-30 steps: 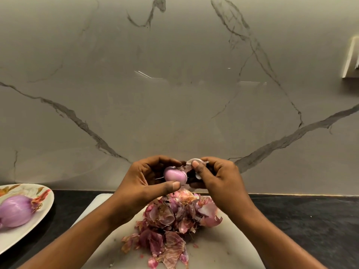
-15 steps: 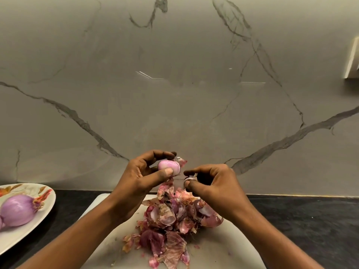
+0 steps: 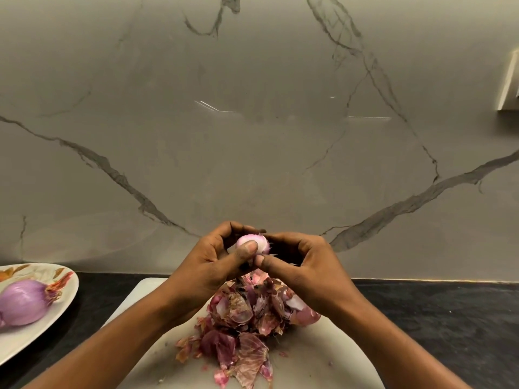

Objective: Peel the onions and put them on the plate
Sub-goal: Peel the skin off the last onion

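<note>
Left hand (image 3: 213, 265) grips the small onion (image 3: 252, 244) by its fingertips, right hand (image 3: 306, 265) pinches its skin (image 3: 269, 249); a hard tug could drop it into the near peel pile (image 3: 241, 327).

— Any writing, label or number to read here?
— None. The plate (image 3: 42, 331) at the left edge of the worktop (image 3: 438, 318) carries only a painted leaf pattern, no letters.

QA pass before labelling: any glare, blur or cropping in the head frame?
Head view: dim, warm light; thin glare streaks on the marble wall; the small onion looks sharp, but the left hand thumb hides part of it; the plate is cropped by the left frame edge.
</note>
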`<state>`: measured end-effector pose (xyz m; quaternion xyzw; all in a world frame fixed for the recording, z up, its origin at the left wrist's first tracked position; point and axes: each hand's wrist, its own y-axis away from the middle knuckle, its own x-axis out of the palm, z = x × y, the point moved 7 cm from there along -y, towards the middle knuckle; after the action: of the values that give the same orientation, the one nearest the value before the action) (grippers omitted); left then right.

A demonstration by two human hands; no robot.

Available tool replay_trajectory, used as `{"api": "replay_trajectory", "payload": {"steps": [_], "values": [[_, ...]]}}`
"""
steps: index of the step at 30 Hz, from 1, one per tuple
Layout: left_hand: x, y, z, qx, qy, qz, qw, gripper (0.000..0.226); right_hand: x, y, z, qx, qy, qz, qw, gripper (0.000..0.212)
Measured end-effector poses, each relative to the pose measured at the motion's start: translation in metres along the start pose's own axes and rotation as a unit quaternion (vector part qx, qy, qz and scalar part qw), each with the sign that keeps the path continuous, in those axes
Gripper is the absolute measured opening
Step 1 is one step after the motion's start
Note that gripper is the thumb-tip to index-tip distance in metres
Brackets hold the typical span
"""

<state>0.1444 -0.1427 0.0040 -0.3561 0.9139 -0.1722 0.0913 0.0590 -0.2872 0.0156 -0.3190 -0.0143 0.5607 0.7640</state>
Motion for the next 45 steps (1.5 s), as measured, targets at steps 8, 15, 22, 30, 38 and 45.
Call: {"api": "replay_trajectory", "payload": {"steps": [8,15,22,30,38,45], "values": [[0.002,0.002,0.000,0.001,-0.044,0.001,0.999,0.034,-0.002,0.000,0.000,-0.023,0.029,-0.010,0.999,0.035],[0.008,0.005,-0.003,0.017,-0.037,0.023,0.999,0.032,-0.008,0.006,0.010,-0.115,0.136,-0.081,0.981,0.027],[0.003,0.000,-0.006,0.008,0.057,0.024,0.998,0.027,-0.013,0.005,0.016,-0.106,0.081,-0.098,0.986,0.030],[-0.007,-0.001,0.002,0.004,-0.010,-0.052,0.999,0.039,-0.006,0.006,0.015,-0.116,0.171,-0.085,0.975,0.018],[-0.009,-0.001,-0.006,0.030,0.006,-0.039,0.999,0.052,-0.008,0.000,0.006,-0.055,0.112,-0.083,0.989,0.014],[-0.009,0.002,-0.012,0.043,0.026,-0.008,0.999,0.056,-0.037,-0.003,-0.003,0.011,0.056,-0.183,0.981,0.011]]}}
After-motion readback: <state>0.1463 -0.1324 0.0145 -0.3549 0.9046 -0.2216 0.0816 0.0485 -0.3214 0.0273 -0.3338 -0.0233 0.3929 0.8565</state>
